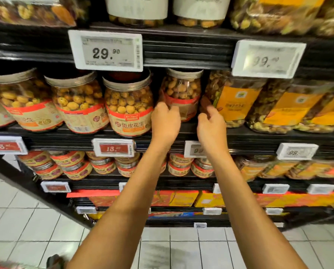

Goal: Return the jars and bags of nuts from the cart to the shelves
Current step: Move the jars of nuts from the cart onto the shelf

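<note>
So we're standing right up against a tall black shelving rack (181, 45) that fills nearly the whole view, with white floor tiles (16, 220) showing below and to the left.

The middle shelf (65, 133) is the one we're reaching into. Its right half is stacked with clear bags of nuts with yellow labels (290, 107), leaning a bit. The left half has a row of big plastic jars of coated peanuts (129, 105) with red and cream labels, standing upright along the front edge. One shelf down we've got small stacked tins (71, 166) in the same red and cream, and under those some flat red and yellow boxes (174, 198).

The jar we care about (183, 88) is on that middle shelf, upright. It sits further back than the front row, in the gap between the last front jar and the first yellow bag.

Both our bare arms reach up to it. Our left hand (165, 123) is at the jar's lower left with the fingers curled in front of the label. Honestly we can't tell if it's gripping or just touching. Our right hand (211, 127) is just beside the jar's lower right, fingers loosely bent and holding nothing, with a dark gap between it and the jar.

On the shelf edge above there's a white price tag reading 29.90 (106, 50), and a blurrier one (268, 59) to the right. A small red tag (113, 148) sits on the edge below our left hand.
</note>
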The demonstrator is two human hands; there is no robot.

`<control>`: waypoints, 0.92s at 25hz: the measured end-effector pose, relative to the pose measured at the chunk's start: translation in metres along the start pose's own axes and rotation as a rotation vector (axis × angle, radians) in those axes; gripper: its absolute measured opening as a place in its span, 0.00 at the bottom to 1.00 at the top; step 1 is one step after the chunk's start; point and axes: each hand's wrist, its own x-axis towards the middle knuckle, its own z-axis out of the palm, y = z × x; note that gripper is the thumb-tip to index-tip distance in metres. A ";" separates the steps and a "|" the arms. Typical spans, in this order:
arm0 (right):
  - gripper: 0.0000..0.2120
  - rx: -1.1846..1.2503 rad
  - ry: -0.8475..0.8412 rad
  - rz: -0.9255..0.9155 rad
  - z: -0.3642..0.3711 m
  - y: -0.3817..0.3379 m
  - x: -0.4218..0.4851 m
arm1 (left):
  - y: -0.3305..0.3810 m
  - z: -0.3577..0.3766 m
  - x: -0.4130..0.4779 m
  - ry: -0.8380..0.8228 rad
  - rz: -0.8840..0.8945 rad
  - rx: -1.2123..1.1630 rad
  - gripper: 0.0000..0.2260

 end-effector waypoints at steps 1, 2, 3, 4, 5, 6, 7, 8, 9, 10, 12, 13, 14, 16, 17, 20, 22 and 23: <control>0.20 0.002 -0.027 0.007 0.000 0.000 0.002 | -0.004 0.001 0.001 0.005 0.015 -0.013 0.10; 0.20 0.010 -0.048 0.011 -0.001 0.000 0.004 | -0.008 0.002 -0.001 0.009 0.042 -0.024 0.07; 0.20 0.029 -0.059 0.012 -0.002 0.000 0.004 | -0.012 0.002 -0.005 0.003 0.069 -0.034 0.05; 0.21 0.056 -0.069 0.012 -0.004 -0.001 0.003 | -0.015 0.002 -0.009 -0.018 0.099 -0.052 0.05; 0.21 0.087 -0.080 0.012 -0.005 -0.002 0.002 | -0.018 0.001 -0.014 -0.053 0.130 -0.085 0.08; 0.21 0.114 -0.092 0.009 -0.008 -0.001 -0.001 | -0.021 0.000 -0.020 -0.083 0.155 -0.124 0.14; 0.21 0.138 -0.105 -0.001 -0.012 0.000 -0.005 | -0.024 -0.001 -0.029 -0.101 0.168 -0.158 0.22; 0.22 0.164 -0.117 -0.018 -0.016 0.003 -0.011 | -0.028 -0.004 -0.038 -0.115 0.180 -0.189 0.27; 0.22 0.191 -0.130 -0.031 -0.021 0.006 -0.016 | -0.032 -0.007 -0.046 -0.130 0.197 -0.217 0.29; 0.22 0.221 -0.147 -0.034 -0.025 0.008 -0.021 | -0.037 -0.010 -0.052 -0.147 0.216 -0.238 0.30; 0.22 0.306 -0.207 -0.015 -0.029 0.010 -0.024 | -0.047 -0.018 -0.062 -0.153 0.237 -0.279 0.30; 0.22 0.342 -0.241 -0.005 -0.029 0.010 -0.022 | -0.050 -0.022 -0.063 -0.138 0.240 -0.295 0.29; 0.22 0.351 -0.265 -0.002 -0.028 0.010 -0.019 | -0.053 -0.026 -0.063 -0.112 0.236 -0.297 0.28; 0.21 0.269 -0.213 -0.017 -0.024 0.008 -0.015 | -0.057 -0.033 -0.063 -0.058 0.205 -0.292 0.27; 0.19 0.224 -0.149 -0.033 -0.021 0.009 -0.015 | -0.058 -0.034 -0.062 -0.060 0.188 -0.295 0.26; 0.19 0.211 -0.102 -0.085 -0.012 0.013 -0.022 | -0.056 -0.031 -0.061 -0.131 0.193 -0.261 0.26; 0.21 0.202 -0.129 -0.074 -0.008 0.016 -0.021 | -0.056 -0.030 -0.059 -0.145 0.194 -0.241 0.26; 0.21 0.208 -0.151 -0.065 -0.007 0.017 -0.019 | -0.056 -0.031 -0.058 -0.152 0.192 -0.245 0.26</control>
